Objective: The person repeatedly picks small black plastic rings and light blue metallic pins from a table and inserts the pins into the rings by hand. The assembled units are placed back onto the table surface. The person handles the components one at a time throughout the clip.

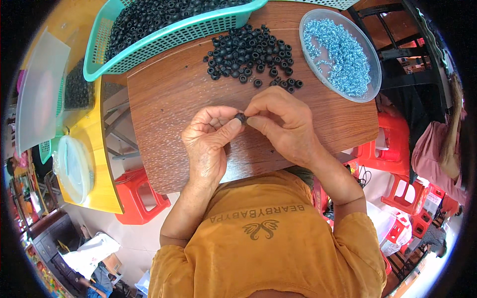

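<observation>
Over the wooden table [164, 119], my left hand [208, 136] pinches a small round black plastic piece [240, 117] between thumb and fingertips. My right hand [285, 121] meets it from the other side, thumb and forefinger closed together at the piece; whatever those fingertips hold is too small to make out. Just beyond my hands lies a loose heap of similar black pieces [248, 52], many with a round hole. At the far right, a clear round tub [309, 62] holds many tiny shiny light-blue pieces [343, 57] that look like coils.
A green perforated basket [169, 45] full of black pieces stands at the far left edge. Left of the table is a yellow table [94, 144] with a lidded round container [74, 169]. Red plastic stools [141, 196] stand on both sides. Another person's arm [454, 129] shows at far right.
</observation>
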A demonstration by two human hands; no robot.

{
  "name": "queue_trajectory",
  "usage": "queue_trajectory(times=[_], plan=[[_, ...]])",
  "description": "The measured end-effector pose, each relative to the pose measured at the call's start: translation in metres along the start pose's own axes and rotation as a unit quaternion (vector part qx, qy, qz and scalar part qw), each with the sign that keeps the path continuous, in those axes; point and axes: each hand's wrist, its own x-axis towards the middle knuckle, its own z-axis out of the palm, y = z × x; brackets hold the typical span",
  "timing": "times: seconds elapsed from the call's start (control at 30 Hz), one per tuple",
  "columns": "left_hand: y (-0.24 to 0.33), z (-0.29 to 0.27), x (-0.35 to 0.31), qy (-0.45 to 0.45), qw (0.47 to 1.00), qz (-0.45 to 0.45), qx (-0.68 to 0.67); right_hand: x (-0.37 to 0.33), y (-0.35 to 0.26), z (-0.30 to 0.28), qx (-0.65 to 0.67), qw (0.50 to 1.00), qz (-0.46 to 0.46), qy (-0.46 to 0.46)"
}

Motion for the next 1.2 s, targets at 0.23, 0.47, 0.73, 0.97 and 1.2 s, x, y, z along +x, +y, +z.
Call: queue_trajectory(times=[0.23,0.47,0.73,0.97,1.2], plan=[[0.002,0.004,-0.003,-0.004,0.996,0.059,0.06,0.006,0.002,-0.002,-0.102,0.987,-0.126,-0.016],[0.006,-0.009,0.005,-0.046,0.99,-0.091,-0.096,0.008,-0.009,-0.011,0.095,0.986,0.121,-0.057],[0.005,-0.007,0.005,-0.045,0.99,-0.089,-0.101,0.009,-0.007,-0.011,0.125,0.976,0.161,-0.083],[0.003,-0.011,0.006,-0.052,0.989,-0.096,-0.101,0.011,-0.002,-0.012,0.188,0.961,0.172,-0.108],[0.005,-0.009,0.006,-0.045,0.99,-0.093,-0.093,0.011,0.0,-0.009,0.308,0.92,0.223,-0.095]])
